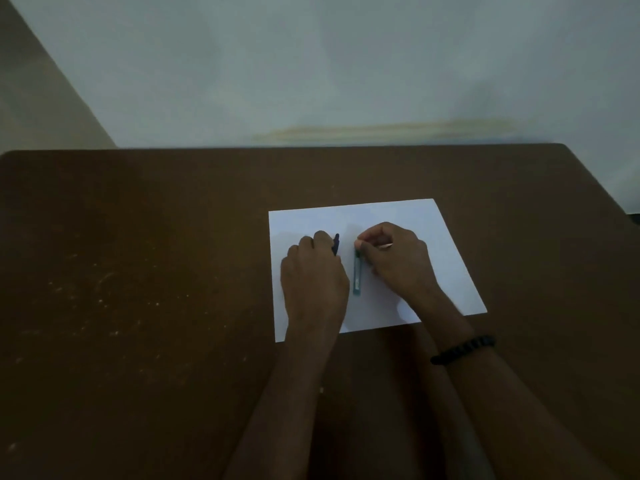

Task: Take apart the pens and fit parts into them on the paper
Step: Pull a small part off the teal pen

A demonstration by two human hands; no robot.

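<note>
Right hand (398,261) pinching far end of teal pen (357,271), long axis toward viewer on paper (443,237); left hand (313,275) closed, seemingly around dark pen (336,243).

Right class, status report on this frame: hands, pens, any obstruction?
Left hand closed on dark pen. Right hand pinching top of teal piece lying on paper. Nothing in the way.

Single head view, worn on person, looks forward and down over brown table (138,271). Wide angle, close above white paper (398,216); pale wall (311,64) fills upper frame.
</note>
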